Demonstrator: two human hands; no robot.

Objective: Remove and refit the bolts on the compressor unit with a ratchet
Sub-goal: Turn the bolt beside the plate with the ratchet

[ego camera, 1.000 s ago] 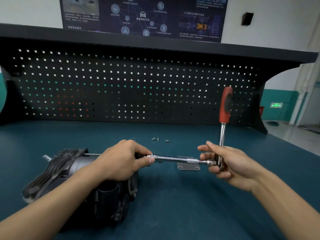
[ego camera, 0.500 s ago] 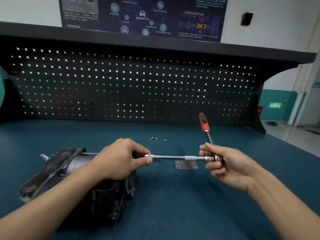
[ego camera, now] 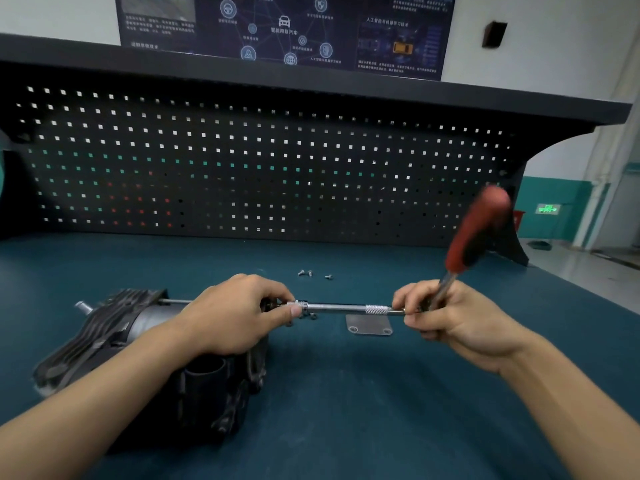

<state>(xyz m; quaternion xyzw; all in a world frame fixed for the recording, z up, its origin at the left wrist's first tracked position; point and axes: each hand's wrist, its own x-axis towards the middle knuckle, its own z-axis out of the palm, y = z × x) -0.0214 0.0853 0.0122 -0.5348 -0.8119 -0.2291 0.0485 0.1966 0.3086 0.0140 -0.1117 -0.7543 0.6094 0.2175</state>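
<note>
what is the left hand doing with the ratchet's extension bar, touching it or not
Touching. The head view shows the left hand with thumb and forefinger pinched on the socket end of the extension bar, with no gap between them.

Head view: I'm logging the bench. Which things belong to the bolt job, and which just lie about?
In the job: red-handled steel ratchet in the right hand; silver extension bar in the left hand; dark ribbed metal compressor unit; small loose silver bolts.
Lying about: flat grey two-hole metal plate; black perforated pegboard; dark blue wall poster.
</note>
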